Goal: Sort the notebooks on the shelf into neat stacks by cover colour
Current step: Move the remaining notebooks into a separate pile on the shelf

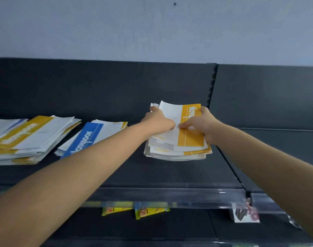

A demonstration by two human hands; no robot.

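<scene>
Both hands reach out to the stack of yellow notebooks at about one o'clock on the dark shelf. Left hand grips the stack's left edge, fingers curled over the far corner and thumb pressed on the top cover. Right hand clasps the right edge, thumb lying across the yellow band of the top notebook and fingers wrapped round the side. This stack is uneven, its covers fanned out of line, and it stands just beside the slotted upright in the back panel. At eleven o'clock lies a loose pile with a blue notebook on top, partly hidden by the left forearm. At nine o'clock, near it, sits another untidy heap of yellow notebooks. A clear plastic strip runs along the shelf's front edge, and at six o'clock below it blurred yellow packets show on a lower level.
</scene>
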